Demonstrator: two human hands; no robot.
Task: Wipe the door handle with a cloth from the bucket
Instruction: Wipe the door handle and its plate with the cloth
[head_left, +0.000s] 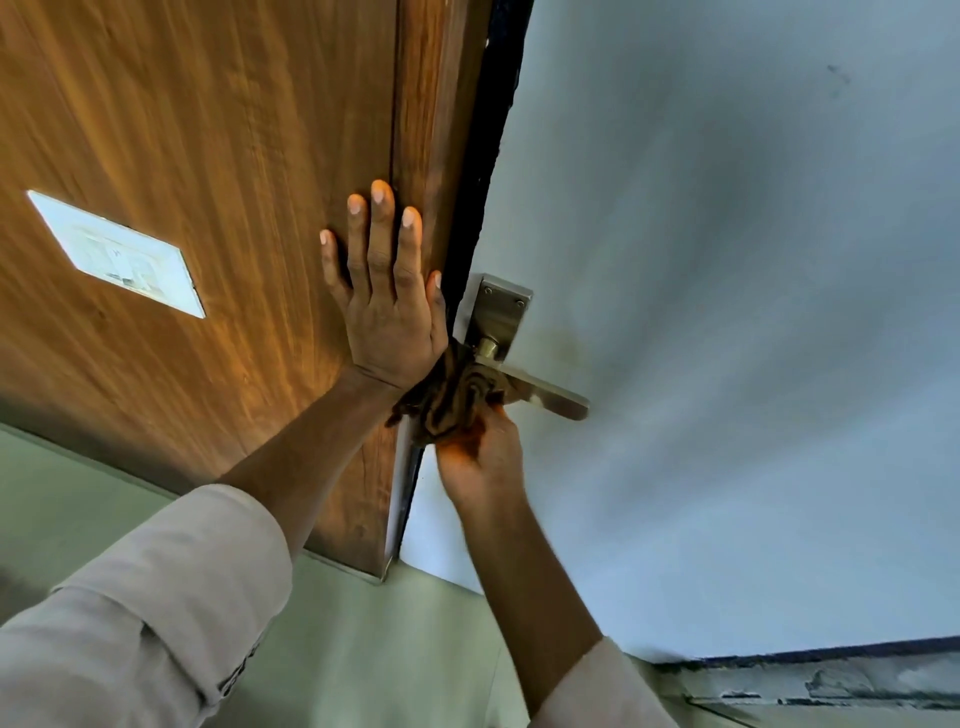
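One brass-toned metal door handle (540, 391), flat lever on a rectangular backplate, is mounted on the pale smooth door face (727, 312). One crumpled brown cloth (452, 400) is pressed against the lever's base, gripped by the right hand (480, 457). The left hand (387, 306) is laid flat, fingers spread, on wood-grain panel (208, 156). One white rectangular plate (117, 254) noted.

Wooden door (208, 156) + pale door face (727, 312), handle at the joint.
Handle plate (498, 312) screwed to pale face; lever (550, 395) runs right of it. White plaque (117, 254) on wood, far left of plate. Left hand (387, 306) flat on wood, just left of plate.
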